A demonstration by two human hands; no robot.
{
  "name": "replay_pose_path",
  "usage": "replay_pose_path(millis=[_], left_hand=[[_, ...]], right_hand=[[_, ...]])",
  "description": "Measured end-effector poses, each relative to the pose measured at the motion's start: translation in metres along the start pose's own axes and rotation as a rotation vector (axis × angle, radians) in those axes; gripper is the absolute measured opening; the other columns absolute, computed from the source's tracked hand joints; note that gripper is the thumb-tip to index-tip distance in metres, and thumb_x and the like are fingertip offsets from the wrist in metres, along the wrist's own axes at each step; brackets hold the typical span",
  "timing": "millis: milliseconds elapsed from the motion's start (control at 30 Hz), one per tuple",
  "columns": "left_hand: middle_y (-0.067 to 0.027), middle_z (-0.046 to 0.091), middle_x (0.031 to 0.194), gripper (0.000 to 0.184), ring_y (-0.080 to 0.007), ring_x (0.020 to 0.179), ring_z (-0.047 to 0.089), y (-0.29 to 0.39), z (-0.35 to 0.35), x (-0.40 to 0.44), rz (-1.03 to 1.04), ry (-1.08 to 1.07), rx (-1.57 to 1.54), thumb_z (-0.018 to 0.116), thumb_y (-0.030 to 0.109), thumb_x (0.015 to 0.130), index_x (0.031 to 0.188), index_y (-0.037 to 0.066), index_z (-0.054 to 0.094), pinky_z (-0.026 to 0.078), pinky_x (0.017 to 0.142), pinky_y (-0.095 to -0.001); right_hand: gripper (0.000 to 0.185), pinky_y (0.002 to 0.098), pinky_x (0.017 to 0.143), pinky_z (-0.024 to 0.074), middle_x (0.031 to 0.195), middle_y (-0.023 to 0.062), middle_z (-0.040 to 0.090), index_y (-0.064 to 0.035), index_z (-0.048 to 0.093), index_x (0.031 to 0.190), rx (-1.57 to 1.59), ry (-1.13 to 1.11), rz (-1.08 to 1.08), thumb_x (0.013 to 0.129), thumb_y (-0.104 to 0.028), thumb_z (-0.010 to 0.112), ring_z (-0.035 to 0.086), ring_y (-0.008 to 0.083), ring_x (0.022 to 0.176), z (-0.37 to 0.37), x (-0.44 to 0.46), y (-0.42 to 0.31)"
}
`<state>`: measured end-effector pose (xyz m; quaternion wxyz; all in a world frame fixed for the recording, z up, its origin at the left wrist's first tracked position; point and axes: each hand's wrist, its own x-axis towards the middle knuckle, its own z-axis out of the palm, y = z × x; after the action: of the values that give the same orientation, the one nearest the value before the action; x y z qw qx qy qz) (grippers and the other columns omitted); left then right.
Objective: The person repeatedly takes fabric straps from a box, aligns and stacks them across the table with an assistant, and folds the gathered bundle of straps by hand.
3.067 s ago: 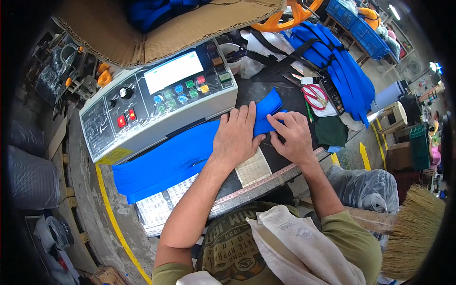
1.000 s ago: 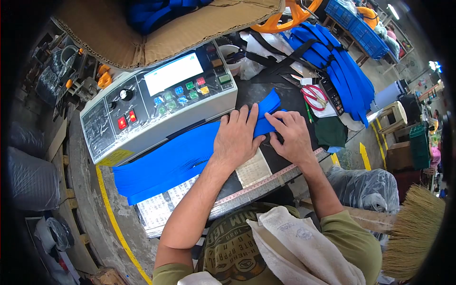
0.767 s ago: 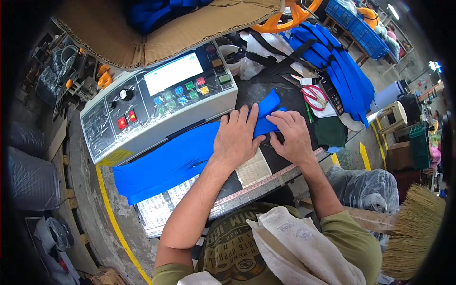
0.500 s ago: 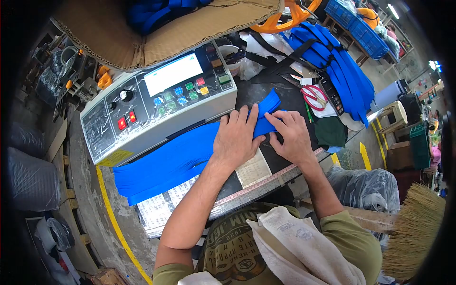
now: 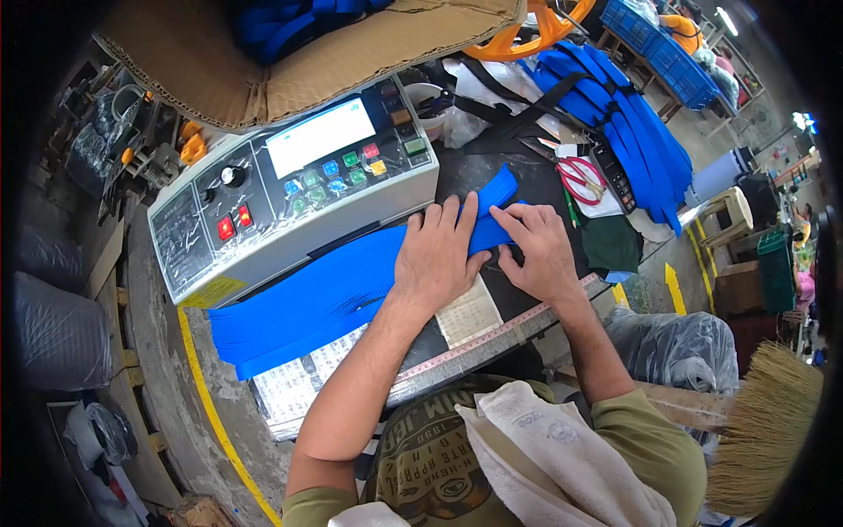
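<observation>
A thick stack of blue webbing straps lies lengthwise along the near side of a control box. My left hand grips the stack near its right end, fingers across the top and thumb at the near edge. My right hand is just beside it, index finger and thumb closed at the edge of the straps' right end. A short strap end sticks up beyond my fingers, angled away from the rest. My palms hide part of the stack.
The control box with a lit screen and buttons stands behind the straps. A cardboard box holding blue straps overhangs it. Red-handled scissors, a calculator and more blue straps lie right. A measuring tape runs along the front edge.
</observation>
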<state>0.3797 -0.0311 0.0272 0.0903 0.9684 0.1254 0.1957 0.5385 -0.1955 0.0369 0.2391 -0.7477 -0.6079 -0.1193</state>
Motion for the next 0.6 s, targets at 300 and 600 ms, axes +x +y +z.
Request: replay_pose_path(millis=[300,600], left_hand=[[-0.0189,0.063,0.142,0.093,-0.0334,0.124,0.062,0.001,-0.003,0.001,-0.001,-0.002,0.004,0.085,0.045,0.096,0.168,-0.001,0.047,0.050,0.104,-0.0479],[-0.0184,0.063,0.139,0.096,-0.0338,0.123,0.061,0.002,-0.005,0.002,-0.028,-0.033,-0.027,0.086,0.044,0.095,0.165,-0.008,0.046,0.049,0.105,-0.0472]], right_hand=[[0.055,0.0489,0.101,0.0517,0.129,0.0102,0.070,-0.0083,0.075,0.138,0.007,0.079,-0.045,0.083,-0.011,0.082,0.064,0.0346,0.120,0.004,-0.001,0.003],[0.056,0.0497,0.108,0.0471,0.125,0.0128,0.070,-0.0088,0.073,0.132,0.035,0.022,-0.072,0.077,-0.012,0.085,0.064,0.0368,0.119,-0.006,0.009,0.004]])
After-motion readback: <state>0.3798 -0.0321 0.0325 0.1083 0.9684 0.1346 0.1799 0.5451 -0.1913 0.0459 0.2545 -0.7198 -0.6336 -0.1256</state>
